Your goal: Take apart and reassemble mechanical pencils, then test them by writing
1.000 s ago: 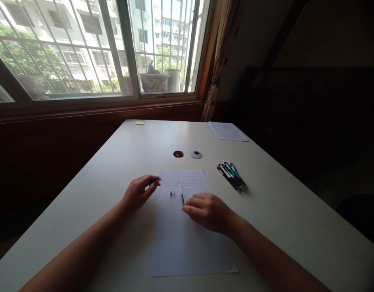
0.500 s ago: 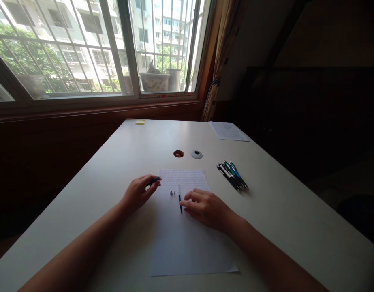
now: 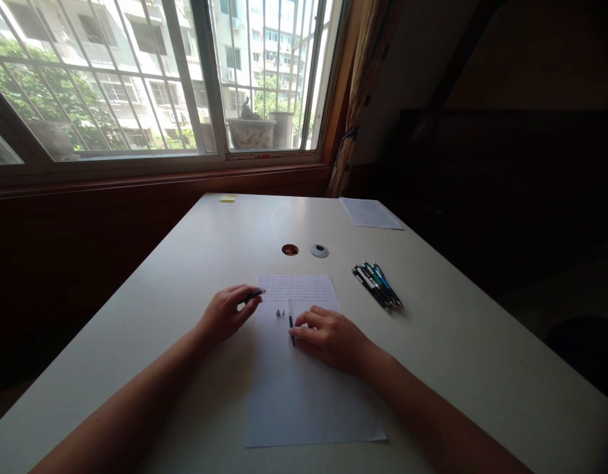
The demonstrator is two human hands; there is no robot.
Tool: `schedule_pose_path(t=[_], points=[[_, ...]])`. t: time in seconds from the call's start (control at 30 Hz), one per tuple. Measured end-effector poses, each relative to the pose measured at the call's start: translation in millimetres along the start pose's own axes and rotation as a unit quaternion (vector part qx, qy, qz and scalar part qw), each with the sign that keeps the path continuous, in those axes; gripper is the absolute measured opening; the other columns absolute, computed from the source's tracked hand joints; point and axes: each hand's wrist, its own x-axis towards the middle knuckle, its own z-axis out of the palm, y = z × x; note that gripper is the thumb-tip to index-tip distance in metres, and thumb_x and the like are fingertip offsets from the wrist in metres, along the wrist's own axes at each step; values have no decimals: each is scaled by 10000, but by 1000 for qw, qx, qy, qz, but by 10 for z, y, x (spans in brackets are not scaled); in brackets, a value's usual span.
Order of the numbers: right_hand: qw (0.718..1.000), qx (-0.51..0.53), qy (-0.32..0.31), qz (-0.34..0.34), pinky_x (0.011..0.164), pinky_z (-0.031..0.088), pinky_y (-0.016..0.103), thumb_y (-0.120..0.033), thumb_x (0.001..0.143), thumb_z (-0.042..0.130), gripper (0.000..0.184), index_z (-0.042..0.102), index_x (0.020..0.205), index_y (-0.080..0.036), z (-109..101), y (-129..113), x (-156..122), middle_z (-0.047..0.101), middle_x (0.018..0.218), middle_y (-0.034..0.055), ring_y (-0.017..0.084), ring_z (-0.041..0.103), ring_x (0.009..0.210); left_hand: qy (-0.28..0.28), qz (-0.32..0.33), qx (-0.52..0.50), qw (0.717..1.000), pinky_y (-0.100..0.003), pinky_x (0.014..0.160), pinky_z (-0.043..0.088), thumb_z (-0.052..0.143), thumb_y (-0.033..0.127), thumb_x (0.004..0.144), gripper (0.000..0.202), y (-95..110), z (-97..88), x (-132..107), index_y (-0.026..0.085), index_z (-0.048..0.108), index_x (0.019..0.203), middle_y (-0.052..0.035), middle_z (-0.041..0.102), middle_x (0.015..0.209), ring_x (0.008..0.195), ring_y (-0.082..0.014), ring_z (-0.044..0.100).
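My left hand (image 3: pixel 230 309) is closed round a dark pen barrel (image 3: pixel 254 295), whose end sticks out past the fingertips over the paper's left edge. A pen refill (image 3: pixel 291 331), dark below with a pale clear upper end, lies upright in view over the paper. My right hand (image 3: pixel 331 337) has its thumb and fingertips on the refill's dark part. Between the hands, two tiny pen parts (image 3: pixel 278 313) rest on the sheet of paper (image 3: pixel 308 408), which has lines of handwriting across its top.
Several pens (image 3: pixel 379 287) lie in a bunch to the right on the white table (image 3: pixel 175 263). Behind the sheet are a round cable hole (image 3: pixel 290 250) and a grommet cover (image 3: pixel 319 251). Farther back are more papers (image 3: pixel 373 214) and a yellow sticky note (image 3: pixel 228 198).
My right hand and the refill have shifted very slightly left. The barrel in my left hand has edged a little to the right.
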Motion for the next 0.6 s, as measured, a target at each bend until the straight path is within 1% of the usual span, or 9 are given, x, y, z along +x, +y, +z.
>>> schedule_pose_path(t=[0.1, 0.2, 0.3, 0.37, 0.47, 0.6], points=[[1000, 9, 5, 4, 746, 501, 314, -217, 939, 587, 200, 661, 1124, -225, 5, 0, -7, 675, 1028, 68, 196, 597, 890, -17, 17, 21, 999, -287, 765, 533, 550, 294, 945, 245, 28, -19, 7, 210, 677, 1137, -78, 714, 991, 853, -187, 667], [999, 34, 20, 18, 766, 505, 318, -213, 949, 567, 202, 652, 1133, -218, 12, -2, -11, 679, 1010, 65, 194, 605, 894, -33, 69, 59, 995, -346, 815, 529, 541, 283, 948, 303, 68, -34, 11, 217, 637, 1227, -90, 700, 1014, 898, -211, 633], [996, 59, 54, 42, 773, 507, 319, -216, 950, 570, 182, 654, 1112, -209, 13, -9, -12, 685, 975, 67, 195, 616, 889, -42, 127, 98, 986, -397, 859, 529, 539, 263, 944, 352, 117, -32, 9, 223, 596, 1290, -103, 678, 1064, 965, -233, 605], [992, 71, 83, 63, 767, 507, 323, -222, 951, 574, 173, 652, 1105, -205, 4, -20, -7, 690, 964, 69, 200, 622, 884, -49, 155, 117, 980, -405, 861, 538, 533, 256, 947, 371, 155, -23, 8, 223, 575, 1314, -110, 666, 1075, 970, -233, 599], [984, 84, 123, 96, 773, 507, 337, -252, 960, 571, 166, 651, 1095, -197, -19, -54, 14, 695, 962, 76, 207, 627, 879, -68, 178, 134, 972, -401, 851, 550, 516, 248, 965, 357, 221, -5, 10, 225, 563, 1319, -105, 656, 1075, 960, -226, 596], [981, 89, 129, 111, 746, 505, 337, -314, 957, 586, 191, 651, 1088, -190, -25, -118, 60, 695, 940, 79, 210, 632, 853, -91, 194, 146, 966, -387, 829, 557, 496, 232, 983, 334, 315, 29, 10, 221, 555, 1312, -92, 657, 1029, 929, -216, 598]])
